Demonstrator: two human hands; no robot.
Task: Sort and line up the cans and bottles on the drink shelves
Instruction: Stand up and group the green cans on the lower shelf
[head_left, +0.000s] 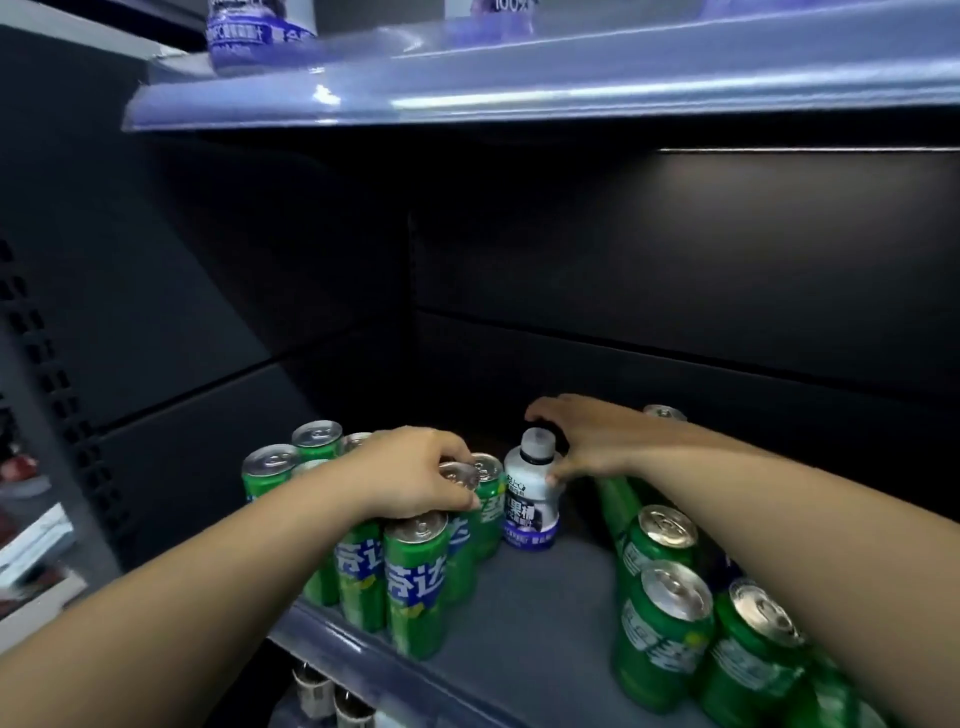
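Note:
Several tall green cans (415, 577) stand clustered at the left of the grey shelf (530, 629). My left hand (415, 475) rests on top of them, fingers closed around the rim of one green can (460, 475). A small white bottle (531, 491) with a purple-and-black label and grey cap stands upright in the middle. My right hand (582, 439) curls over and behind its cap, thumb on its shoulder. More green cans (662, 629) crowd the right side under my right forearm, with a green bottle (618, 499) leaning behind them.
The shelf above (519, 88) has a shiny front strip and carries purple-labelled bottles (244, 36). Dark back and side panels enclose the bay. Dark bottle tops (332, 696) show on the shelf below. Boxes (31, 551) lie outside at far left.

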